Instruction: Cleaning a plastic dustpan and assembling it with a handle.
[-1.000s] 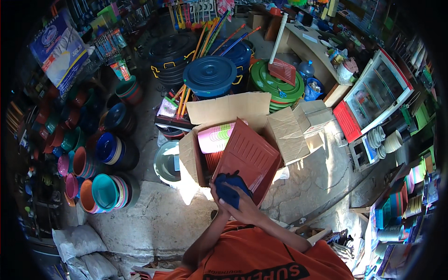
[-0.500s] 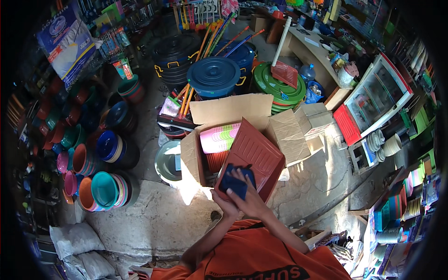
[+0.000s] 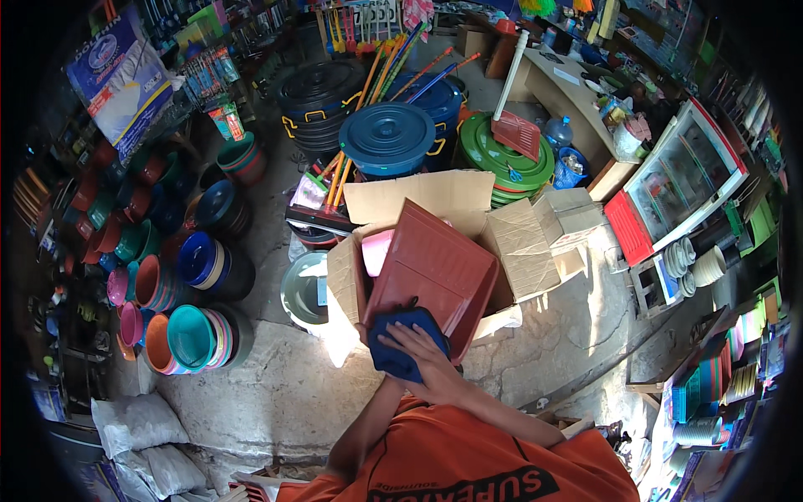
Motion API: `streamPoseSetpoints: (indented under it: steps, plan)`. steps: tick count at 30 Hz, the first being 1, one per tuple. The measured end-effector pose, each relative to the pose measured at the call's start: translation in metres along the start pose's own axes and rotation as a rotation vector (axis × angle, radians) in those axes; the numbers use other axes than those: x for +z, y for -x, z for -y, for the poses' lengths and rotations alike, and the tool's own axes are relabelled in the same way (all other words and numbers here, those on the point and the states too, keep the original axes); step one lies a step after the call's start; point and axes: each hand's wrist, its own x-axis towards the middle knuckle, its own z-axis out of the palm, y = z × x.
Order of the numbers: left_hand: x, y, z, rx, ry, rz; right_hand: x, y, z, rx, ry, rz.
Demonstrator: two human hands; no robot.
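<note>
Reddish-brown, rectangular plastic dustpan [image 3: 431, 272], held tilted in front of the person and overlapping the near side of an open cardboard box [image 3: 418, 194]. The pan's long axis runs from near to far, leaning slightly right; most of its surface lies beyond the fingers, on the far and right side. A dark blue, soft fabric cloth [image 3: 386, 358] covers the near left part. The right hand [image 3: 421, 351] is the nearer to the pan's open face: its fingers lie extended and a little apart over the cloth, pressing it against the plastic. The left hand [image 3: 363, 332] is mostly hidden behind the cloth and the pan's near left corner; how its fingers are set cannot be told.

Materials and shapes: the pan is smooth and glossy, with parallel ribs toward its far end and a raised wall along the right. The box is matt and creased, its flaps folded outward; a pale pink, rounded item [image 3: 376, 251] shows inside it, left of the pan. Farther off stand a round blue plastic lid [image 3: 386, 138] with concentric rings and, to its right, a round green plastic lid [image 3: 485, 151]. Left of the box rests a grey-green plastic basin [image 3: 298, 294] on rough, cracked concrete floor [image 3: 293, 393].
</note>
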Motion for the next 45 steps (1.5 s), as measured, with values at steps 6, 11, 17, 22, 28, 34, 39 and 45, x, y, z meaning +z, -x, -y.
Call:
streamPoseSetpoints:
  steps: [6,11,17,22,28,34,39,45]
  plan:
    - [0.096,-0.015,0.012,0.236,-0.448,-0.406,-0.002,-0.012,-0.035,0.36,-0.336,-0.132]
    - [0.143,-0.008,0.005,0.14,-0.459,-0.465,-0.06,-0.032,-0.023,0.6,-0.497,-0.651]
    - [0.138,-0.007,0.021,0.068,-0.504,-0.264,-0.06,-0.033,-0.042,0.389,-0.023,-0.543]
    - [0.069,-0.024,0.038,0.009,0.44,-0.103,-0.028,-0.001,-0.007,0.127,-0.095,-0.272]
    - [0.097,-0.022,0.084,0.14,-0.697,-0.086,-0.061,0.01,-0.026,0.509,-0.511,-0.271]
    - [0.136,0.002,0.13,0.096,-0.742,-0.328,-0.13,0.007,-0.097,0.441,-0.001,-0.903]
    - [0.139,0.004,0.137,0.036,-0.725,-0.287,-0.19,0.044,-0.133,0.442,0.598,-0.95]
    - [0.169,-0.003,0.124,-0.019,-0.658,-0.333,-0.154,0.062,-0.111,0.366,0.485,-0.423]
